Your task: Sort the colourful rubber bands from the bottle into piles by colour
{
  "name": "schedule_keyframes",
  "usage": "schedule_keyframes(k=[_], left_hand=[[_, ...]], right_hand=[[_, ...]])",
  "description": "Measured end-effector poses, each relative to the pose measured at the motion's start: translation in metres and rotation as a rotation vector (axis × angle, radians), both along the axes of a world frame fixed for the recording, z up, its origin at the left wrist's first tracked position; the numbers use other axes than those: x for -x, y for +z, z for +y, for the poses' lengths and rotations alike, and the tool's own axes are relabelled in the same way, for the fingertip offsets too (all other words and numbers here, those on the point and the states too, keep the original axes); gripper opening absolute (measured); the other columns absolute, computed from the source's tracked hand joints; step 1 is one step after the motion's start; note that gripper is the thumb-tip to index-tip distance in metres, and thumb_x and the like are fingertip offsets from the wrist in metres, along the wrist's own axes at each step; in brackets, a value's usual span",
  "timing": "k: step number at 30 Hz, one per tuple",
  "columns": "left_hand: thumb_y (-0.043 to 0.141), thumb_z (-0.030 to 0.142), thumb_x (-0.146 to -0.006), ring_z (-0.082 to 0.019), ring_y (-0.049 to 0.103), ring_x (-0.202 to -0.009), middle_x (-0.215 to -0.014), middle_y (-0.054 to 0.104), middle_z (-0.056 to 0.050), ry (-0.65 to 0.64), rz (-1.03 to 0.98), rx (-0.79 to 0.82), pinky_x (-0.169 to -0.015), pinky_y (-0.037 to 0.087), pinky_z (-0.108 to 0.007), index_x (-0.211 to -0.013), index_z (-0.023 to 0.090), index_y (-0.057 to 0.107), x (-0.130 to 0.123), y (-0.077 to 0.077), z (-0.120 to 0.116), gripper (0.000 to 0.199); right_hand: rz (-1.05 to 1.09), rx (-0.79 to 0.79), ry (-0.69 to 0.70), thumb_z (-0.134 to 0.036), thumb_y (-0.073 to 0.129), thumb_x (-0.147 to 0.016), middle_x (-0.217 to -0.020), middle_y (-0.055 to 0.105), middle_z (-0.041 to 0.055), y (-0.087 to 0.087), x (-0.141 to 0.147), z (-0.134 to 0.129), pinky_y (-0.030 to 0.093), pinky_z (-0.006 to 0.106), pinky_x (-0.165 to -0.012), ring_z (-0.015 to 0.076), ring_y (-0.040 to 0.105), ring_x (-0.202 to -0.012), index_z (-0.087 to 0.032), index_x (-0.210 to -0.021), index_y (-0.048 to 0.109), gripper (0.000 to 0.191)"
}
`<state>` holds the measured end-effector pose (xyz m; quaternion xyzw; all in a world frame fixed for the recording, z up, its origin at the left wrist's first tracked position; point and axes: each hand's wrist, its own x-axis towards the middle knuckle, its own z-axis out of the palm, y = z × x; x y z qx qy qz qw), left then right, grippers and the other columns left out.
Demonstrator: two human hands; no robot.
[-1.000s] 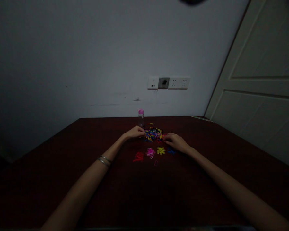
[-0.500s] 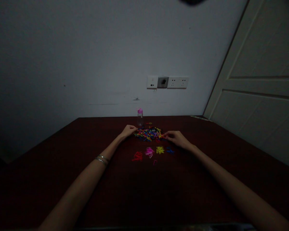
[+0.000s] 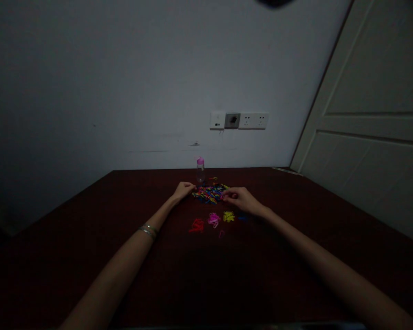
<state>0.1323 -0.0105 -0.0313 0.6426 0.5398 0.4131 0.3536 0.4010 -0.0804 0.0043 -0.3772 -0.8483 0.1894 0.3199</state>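
Observation:
A mixed heap of small colourful clips lies on the dark red table. My left hand rests at the heap's left edge, fingers pressed together; anything between them is too small to name. Over the heap's right edge is my right hand, its fingers bent together near a pinkish piece, and what it holds cannot be made out. Nearer to me are separate small piles: red, pink, yellow and a dim blue one. A single pink clip lies in front of them.
A clear bottle with a pink lid stands behind the heap, with a loose yellowish clip beside it. Sockets are on the wall behind the table. A pale panelled door is at the right.
My right hand has moved left over the heap's right edge. The orange-yellow pieces seen at its fingertips before no longer show there. My left hand has hardly moved.

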Motion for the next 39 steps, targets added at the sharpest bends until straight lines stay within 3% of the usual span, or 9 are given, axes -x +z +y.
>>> schedule_keyframes(k=[4, 8, 14, 17, 20, 23, 26, 31, 39], left_hand=[[0.054, 0.033, -0.066, -0.005, 0.028, -0.04, -0.04, 0.038, 0.006, 0.021, -0.021, -0.006, -0.041, 0.018, -0.019, -0.069, 0.009, 0.065, -0.001, 0.002, -0.003, 0.027], [0.054, 0.033, -0.066, -0.005, 0.027, -0.039, -0.039, 0.037, 0.006, 0.029, -0.045, -0.005, -0.041, 0.018, -0.019, -0.069, 0.009, 0.064, -0.002, 0.002, -0.004, 0.026], [0.054, 0.035, -0.067, -0.005, 0.028, -0.04, -0.039, 0.037, 0.006, 0.021, -0.037, -0.037, -0.042, 0.02, -0.019, -0.067, 0.009, 0.064, -0.001, 0.001, -0.002, 0.027], [0.054, 0.031, -0.066, -0.006, 0.03, -0.041, -0.039, 0.039, 0.006, 0.038, -0.009, -0.05, -0.043, 0.022, -0.019, -0.068, 0.009, 0.065, -0.001, 0.001, -0.003, 0.025], [0.054, 0.029, -0.066, -0.007, 0.034, -0.043, -0.041, 0.043, 0.005, 0.056, 0.027, -0.061, -0.045, 0.025, -0.019, -0.069, 0.009, 0.067, -0.002, 0.001, -0.003, 0.024], [0.054, 0.029, -0.066, -0.008, 0.037, -0.044, -0.042, 0.046, 0.004, 0.072, 0.053, -0.069, -0.046, 0.026, -0.019, -0.069, 0.009, 0.067, -0.002, 0.0, -0.001, 0.024], [0.053, 0.027, -0.066, -0.008, 0.039, -0.046, -0.045, 0.05, 0.002, 0.077, 0.065, -0.092, -0.047, 0.028, -0.019, -0.07, 0.008, 0.067, -0.001, -0.003, 0.002, 0.024], [0.053, 0.028, -0.066, -0.011, 0.049, -0.056, -0.059, 0.061, -0.002, 0.065, 0.104, -0.148, -0.054, 0.034, -0.02, -0.068, 0.009, 0.068, 0.001, -0.007, 0.006, 0.024], [0.052, 0.028, -0.065, -0.014, 0.053, -0.063, -0.065, 0.064, -0.004, 0.048, 0.114, -0.151, -0.058, 0.037, -0.022, -0.069, 0.01, 0.068, 0.002, -0.006, 0.006, 0.024]], right_hand=[[-0.092, -0.004, 0.188, -0.024, 0.054, -0.078, -0.079, 0.066, 0.0038, 0.009, 0.038, -0.024, 0.043, 0.024, -0.066, 0.013, 0.058, -0.07, -0.016, -0.094, 0.065, 0.021], [-0.164, -0.06, 0.309, -0.02, 0.052, -0.08, -0.086, 0.066, 0.0042, 0.005, 0.068, -0.042, 0.042, 0.025, -0.07, 0.0132, 0.058, -0.076, -0.018, -0.099, 0.063, 0.022], [-0.248, -0.12, 0.405, -0.027, 0.058, -0.077, -0.091, 0.064, 0.0054, 0.001, 0.078, -0.052, 0.041, 0.028, -0.078, 0.0168, 0.056, -0.085, -0.019, -0.1, 0.063, 0.025], [-0.151, -0.113, 0.333, -0.03, 0.055, -0.079, -0.092, 0.063, 0.0058, 0.005, 0.058, -0.038, 0.042, 0.029, -0.079, 0.0162, 0.056, -0.085, -0.018, -0.097, 0.064, 0.023], [-0.047, -0.069, 0.134, -0.03, 0.052, -0.08, -0.087, 0.065, 0.0052, 0.004, 0.023, -0.011, 0.044, 0.029, -0.074, 0.0157, 0.058, -0.08, -0.017, -0.091, 0.065, 0.022], [0.027, -0.018, -0.084, -0.03, 0.053, -0.077, -0.089, 0.065, 0.0063, -0.006, -0.014, 0.015, 0.045, 0.029, -0.074, 0.0165, 0.059, -0.079, -0.016, -0.089, 0.066, 0.023], [0.011, 0.026, -0.153, -0.026, 0.055, -0.073, -0.088, 0.066, 0.0061, -0.019, -0.039, 0.03, 0.045, 0.029, -0.076, 0.0174, 0.06, -0.082, -0.015, -0.088, 0.067, 0.022], [-0.025, 0.116, -0.125, -0.025, 0.058, -0.069, -0.082, 0.066, 0.005, -0.034, -0.041, 0.031, 0.046, 0.027, -0.072, 0.0161, 0.06, -0.076, -0.014, -0.089, 0.066, 0.024], [-0.09, 0.003, -0.188, -0.017, 0.051, -0.071, -0.09, 0.064, 0.0051, -0.044, -0.034, 0.032, 0.044, 0.026, -0.07, 0.0149, 0.058, -0.077, -0.018, -0.096, 0.064, 0.028]])
